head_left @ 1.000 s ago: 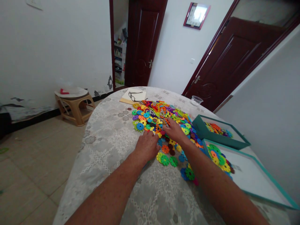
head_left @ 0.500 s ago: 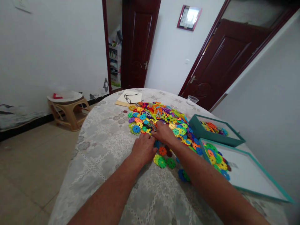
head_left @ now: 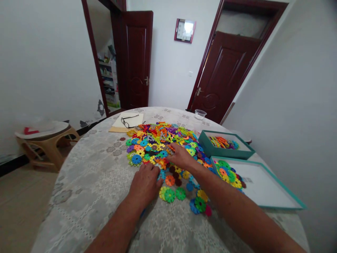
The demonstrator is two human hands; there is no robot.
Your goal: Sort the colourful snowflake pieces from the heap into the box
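Head view: nearest, right of the lower centre of the frame, a blue disc [head_left: 193,207], a green disc [head_left: 200,204] and a pink piece [head_left: 208,211] lie on the patterned cloth of the counter [head_left: 97,182]. Above and left of them, the left hand [head_left: 146,182] rests knuckles-up at the near edge of the pile of notched plastic discs [head_left: 168,135], fingers curled under; whether it has hold of a piece I cannot tell. The right hand [head_left: 179,158] is over the pile, mid-frame, fingers partly bent beside orange pieces; its grip is too blurred to tell. Right of the pile, a shallow teal-edged tray [head_left: 265,188] bears discs at its left end; just beyond stands a deeper teal box [head_left: 223,152] with more inside. Farther off, glasses [head_left: 127,123] lie on paper [head_left: 134,119] left of centre, and a clear tub [head_left: 200,114] stands right of centre.
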